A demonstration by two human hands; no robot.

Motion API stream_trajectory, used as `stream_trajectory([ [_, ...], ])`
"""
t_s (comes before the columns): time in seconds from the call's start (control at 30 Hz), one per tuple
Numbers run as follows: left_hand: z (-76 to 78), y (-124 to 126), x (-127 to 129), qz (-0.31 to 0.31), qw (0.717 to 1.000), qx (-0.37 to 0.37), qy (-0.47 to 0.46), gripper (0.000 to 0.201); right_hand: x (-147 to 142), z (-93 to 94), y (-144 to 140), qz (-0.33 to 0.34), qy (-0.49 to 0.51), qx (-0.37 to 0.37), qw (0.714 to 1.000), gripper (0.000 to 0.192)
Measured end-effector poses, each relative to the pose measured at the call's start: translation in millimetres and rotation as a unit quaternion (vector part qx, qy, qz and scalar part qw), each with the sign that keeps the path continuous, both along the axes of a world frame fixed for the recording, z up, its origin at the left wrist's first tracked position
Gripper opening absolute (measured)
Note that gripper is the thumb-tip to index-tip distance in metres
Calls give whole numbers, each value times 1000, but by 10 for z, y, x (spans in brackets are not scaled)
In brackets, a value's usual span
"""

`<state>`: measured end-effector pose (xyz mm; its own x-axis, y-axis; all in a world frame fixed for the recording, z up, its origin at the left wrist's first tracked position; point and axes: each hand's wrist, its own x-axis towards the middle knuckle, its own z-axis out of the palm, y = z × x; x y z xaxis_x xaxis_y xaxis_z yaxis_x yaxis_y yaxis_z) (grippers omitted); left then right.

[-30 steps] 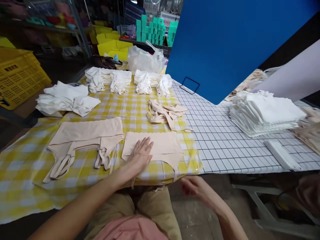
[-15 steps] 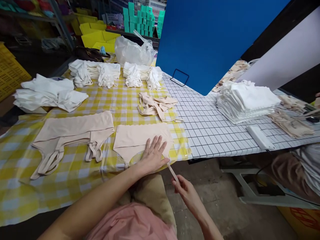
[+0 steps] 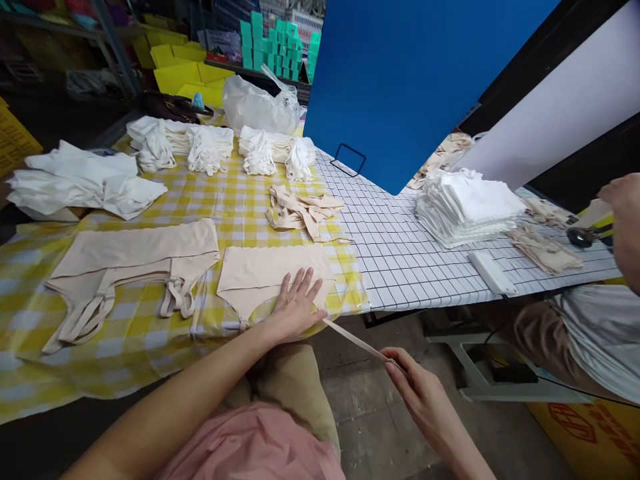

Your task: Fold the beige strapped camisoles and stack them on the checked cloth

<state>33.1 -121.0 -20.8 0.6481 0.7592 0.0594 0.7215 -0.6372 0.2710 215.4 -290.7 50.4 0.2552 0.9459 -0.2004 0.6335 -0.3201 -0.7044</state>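
Spanning two hands (image 3: pixel 298 305) is one taut strap (image 3: pixel 357 342).

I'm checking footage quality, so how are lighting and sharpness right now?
In the head view, the white stack is bright, the shelving gloomy; same head view, left hand, right hand and strap look fairly crisp, the co-worker's hand softer.

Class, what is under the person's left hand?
The left hand rests on a beige garment, laid on a yellow-checked cloth; whatever the hand directly covers cannot be seen.
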Motion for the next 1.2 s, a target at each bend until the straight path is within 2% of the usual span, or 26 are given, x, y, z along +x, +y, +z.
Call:
stream_trajectory([
  [0.1,6,-3,-2,-1,1000,-1,-6,64,-41,80,-13,-48,118,15,992,27],
  [0.17,5,-5,-5,-1,1000,3,-9,63,-66,114,-12,-64,215,28,974,22],
  [0.3,-11,-4,-13,-2,1000,14,-16,62,-76,160,13,-49,359,38,931,22],
  [0.4,-37,5,-18,-3,1000,12,-19,62,-76,177,67,-35,398,31,916,34],
  [0.53,-49,0,-20,-5,999,8,-31,60,-113,159,174,-51,352,69,932,29],
  [0.6,6,-36,-19,-6,998,2,-57,56,-148,146,232,-51,315,78,945,28],
  [0.7,209,-150,-17,-27,989,-29,-144,40,-221,138,317,-39,261,80,961,31],
  [0.83,544,-327,-17,-87,950,-129,-269,18,-337,139,419,-5,176,81,981,34],
  [0.9,633,-375,-15,-107,935,-166,-294,16,-388,129,460,20,131,70,989,35],
  [1.07,648,-365,-26,-74,930,-183,-310,17,-473,89,549,55,51,67,995,38],
  [1.2,651,-315,-55,-26,912,-253,-321,17,-509,47,623,80,-3,103,991,36],
])
